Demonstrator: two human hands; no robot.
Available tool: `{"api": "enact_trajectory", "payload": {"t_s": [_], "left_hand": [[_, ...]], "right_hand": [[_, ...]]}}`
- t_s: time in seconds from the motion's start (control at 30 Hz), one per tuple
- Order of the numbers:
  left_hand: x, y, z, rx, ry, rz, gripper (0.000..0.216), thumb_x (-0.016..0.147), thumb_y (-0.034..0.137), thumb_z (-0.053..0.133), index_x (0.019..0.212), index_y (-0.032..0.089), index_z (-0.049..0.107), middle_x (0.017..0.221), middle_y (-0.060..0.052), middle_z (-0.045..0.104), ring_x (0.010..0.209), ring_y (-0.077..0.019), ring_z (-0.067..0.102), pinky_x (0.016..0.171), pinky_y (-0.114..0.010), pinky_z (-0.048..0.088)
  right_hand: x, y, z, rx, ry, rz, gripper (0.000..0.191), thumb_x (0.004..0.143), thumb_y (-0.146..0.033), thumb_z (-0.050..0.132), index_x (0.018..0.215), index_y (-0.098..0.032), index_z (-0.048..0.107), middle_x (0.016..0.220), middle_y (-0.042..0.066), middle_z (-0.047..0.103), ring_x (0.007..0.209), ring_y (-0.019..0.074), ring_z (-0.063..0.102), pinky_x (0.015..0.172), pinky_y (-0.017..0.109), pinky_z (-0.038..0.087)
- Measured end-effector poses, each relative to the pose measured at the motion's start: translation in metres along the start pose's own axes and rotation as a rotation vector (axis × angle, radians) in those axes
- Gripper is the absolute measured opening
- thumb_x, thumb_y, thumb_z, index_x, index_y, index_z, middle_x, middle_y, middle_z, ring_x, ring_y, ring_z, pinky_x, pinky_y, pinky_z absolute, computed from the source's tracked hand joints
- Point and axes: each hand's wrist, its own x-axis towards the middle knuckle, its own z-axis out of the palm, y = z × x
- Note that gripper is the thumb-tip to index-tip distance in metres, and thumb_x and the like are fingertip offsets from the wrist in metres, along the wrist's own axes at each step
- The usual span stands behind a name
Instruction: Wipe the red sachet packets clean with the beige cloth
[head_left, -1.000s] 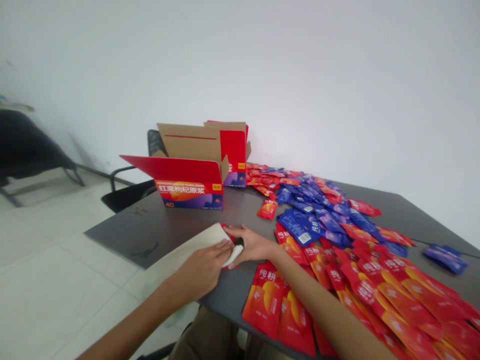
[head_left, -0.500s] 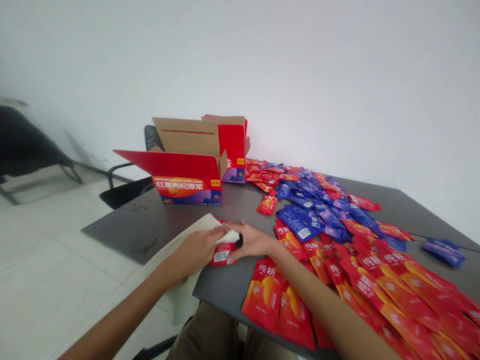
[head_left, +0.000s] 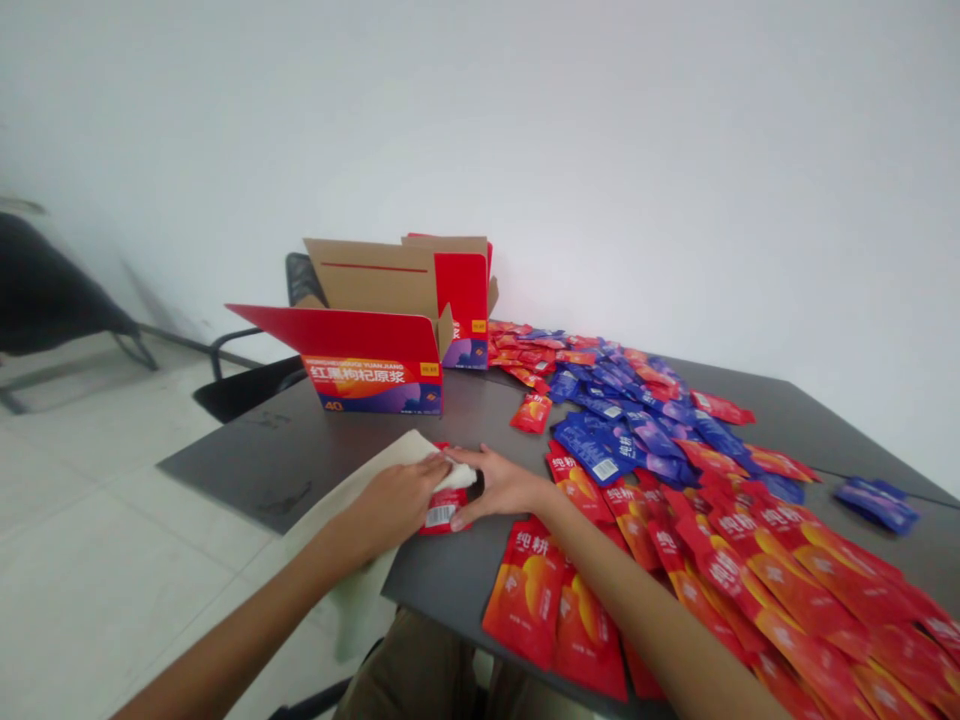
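Note:
My left hand [head_left: 392, 500] lies on a cream cloth [head_left: 341, 510] at the near left of the dark grey table [head_left: 292, 455], fingers pinching the cloth's corner over a small red sachet [head_left: 441, 512]. My right hand [head_left: 501, 484] rests beside it, fingers spread flat, touching the same sachet and the cloth corner. The cloth hangs over the table's front edge. Only part of the sachet shows below the cloth.
An open red and purple carton [head_left: 373, 356] with raised cardboard flaps stands at the back left. Several red sachets [head_left: 757, 575] and blue sachets [head_left: 622, 425] cover the table's right half. A black chair [head_left: 247, 385] stands behind the table; a white wall lies beyond.
My left hand drew the cloth corner back, so the red sachet under it now shows. The view has shifted slightly. Both hands stay at the same spot.

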Motion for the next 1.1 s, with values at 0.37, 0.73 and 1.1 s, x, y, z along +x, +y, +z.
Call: {"api": "enact_trajectory", "payload": {"t_s": [0.37, 0.73, 1.1], "left_hand": [[-0.003, 0.004, 0.000, -0.005, 0.006, -0.026, 0.052, 0.083, 0.003, 0.036, 0.133, 0.007, 0.047, 0.139, -0.017, 0.050, 0.127, -0.0232, 0.049, 0.107, -0.037, 0.038], [-0.003, 0.002, 0.003, 0.008, 0.022, -0.008, 0.053, 0.081, 0.002, 0.037, 0.132, 0.008, 0.047, 0.137, -0.017, 0.052, 0.125, -0.0230, 0.051, 0.105, -0.037, 0.040], [-0.002, 0.000, 0.003, -0.003, 0.038, -0.051, 0.051, 0.083, 0.002, 0.038, 0.132, 0.009, 0.048, 0.136, -0.018, 0.053, 0.124, -0.0237, 0.052, 0.104, -0.037, 0.041]], "right_hand": [[0.000, -0.002, -0.001, -0.009, -0.014, 0.025, 0.095, 0.059, -0.044, 0.081, 0.142, -0.031, 0.036, 0.148, 0.006, 0.040, 0.139, 0.0281, 0.034, 0.116, 0.055, -0.004], [0.000, -0.004, 0.000, -0.012, -0.002, 0.040, 0.098, 0.057, -0.048, 0.081, 0.142, -0.030, 0.036, 0.148, 0.007, 0.041, 0.139, 0.0299, 0.033, 0.117, 0.054, -0.002], [0.000, -0.004, -0.001, -0.014, -0.015, 0.031, 0.096, 0.059, -0.046, 0.080, 0.142, -0.033, 0.035, 0.149, 0.005, 0.040, 0.139, 0.0278, 0.033, 0.116, 0.054, -0.003]]}}
